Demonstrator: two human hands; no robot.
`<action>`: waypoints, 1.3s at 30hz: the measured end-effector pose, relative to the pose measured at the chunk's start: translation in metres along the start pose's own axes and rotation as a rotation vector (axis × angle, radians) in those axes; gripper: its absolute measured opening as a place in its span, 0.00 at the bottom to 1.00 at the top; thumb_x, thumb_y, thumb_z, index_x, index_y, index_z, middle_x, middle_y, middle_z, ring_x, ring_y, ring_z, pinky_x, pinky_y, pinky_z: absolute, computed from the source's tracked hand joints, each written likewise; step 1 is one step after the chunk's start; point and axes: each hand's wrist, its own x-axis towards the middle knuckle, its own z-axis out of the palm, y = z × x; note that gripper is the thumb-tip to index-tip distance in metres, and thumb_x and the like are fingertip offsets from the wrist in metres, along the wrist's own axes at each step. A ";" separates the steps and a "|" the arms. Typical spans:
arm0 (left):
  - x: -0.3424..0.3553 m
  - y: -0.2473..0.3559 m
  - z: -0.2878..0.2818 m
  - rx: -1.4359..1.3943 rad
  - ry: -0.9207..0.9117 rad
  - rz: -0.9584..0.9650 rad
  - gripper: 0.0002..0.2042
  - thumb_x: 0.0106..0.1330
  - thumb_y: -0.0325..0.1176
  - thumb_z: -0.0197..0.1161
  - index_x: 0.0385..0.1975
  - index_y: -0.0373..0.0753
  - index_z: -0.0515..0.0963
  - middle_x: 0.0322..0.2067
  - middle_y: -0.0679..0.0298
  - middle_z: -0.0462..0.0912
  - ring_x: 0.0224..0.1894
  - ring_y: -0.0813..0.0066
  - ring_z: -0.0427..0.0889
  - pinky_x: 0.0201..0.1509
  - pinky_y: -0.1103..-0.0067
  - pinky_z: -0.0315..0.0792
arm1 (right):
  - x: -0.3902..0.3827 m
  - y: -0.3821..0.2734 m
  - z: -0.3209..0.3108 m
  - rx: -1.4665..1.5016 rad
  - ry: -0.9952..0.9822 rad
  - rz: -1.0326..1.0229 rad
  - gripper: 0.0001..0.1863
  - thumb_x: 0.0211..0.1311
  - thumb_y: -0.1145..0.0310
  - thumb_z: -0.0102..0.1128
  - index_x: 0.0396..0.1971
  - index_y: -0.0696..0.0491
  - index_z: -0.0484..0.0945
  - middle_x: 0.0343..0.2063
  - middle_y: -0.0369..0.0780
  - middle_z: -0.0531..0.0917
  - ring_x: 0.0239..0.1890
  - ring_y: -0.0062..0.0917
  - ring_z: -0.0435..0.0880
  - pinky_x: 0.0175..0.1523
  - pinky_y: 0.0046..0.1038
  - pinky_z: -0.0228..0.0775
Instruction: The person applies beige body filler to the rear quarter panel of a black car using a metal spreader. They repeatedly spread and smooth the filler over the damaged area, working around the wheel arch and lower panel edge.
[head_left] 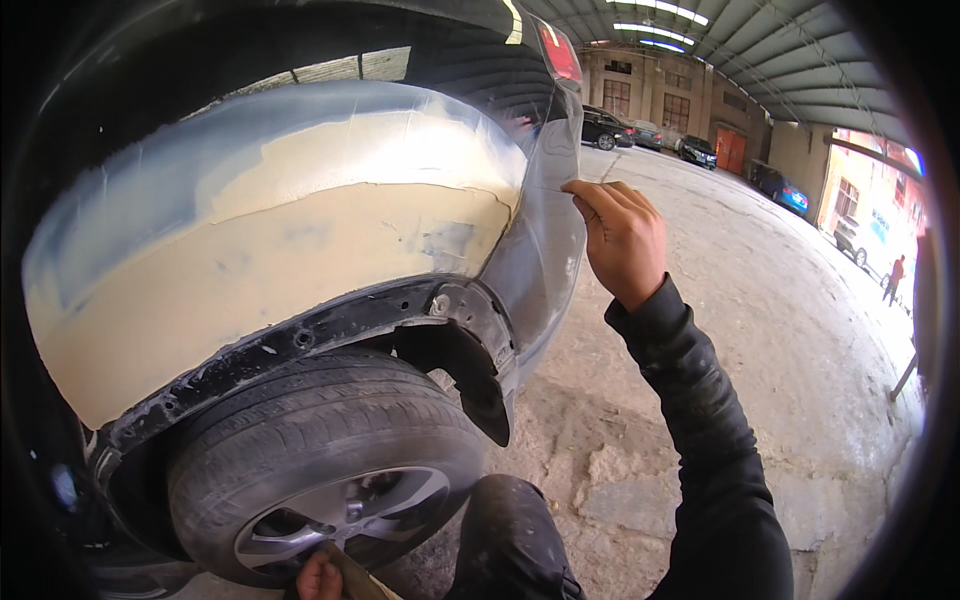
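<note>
A dark car's rear quarter panel (300,240) is covered with cream filler over a blue-grey patch. My right hand (628,240) is raised beside the grey rear bumper (545,215), thumb and fingers pinched together at its outer edge. Whatever the pinch holds, if anything, is too small to make out. Low in front of the wheel (350,510), my left hand (320,580) is closed on a flat brownish strip (362,580), partly cut off by the lower edge.
The black wheel arch edge (300,340) curves over the tyre (320,420), with a dark liner flap (480,400) hanging behind. My knee (510,530) is close to the wheel. Parked cars (605,130) and a distant person (894,278) are across the concrete floor (760,330).
</note>
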 end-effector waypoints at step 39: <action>-0.007 -0.049 -0.047 0.471 -0.025 0.234 0.17 0.74 0.29 0.61 0.54 0.22 0.75 0.48 0.45 0.81 0.46 0.56 0.83 0.52 0.71 0.78 | -0.030 -0.057 0.002 -0.047 -0.035 -0.118 0.15 0.49 0.81 0.62 0.39 0.56 0.85 0.36 0.41 0.88 0.39 0.33 0.86 0.44 0.32 0.76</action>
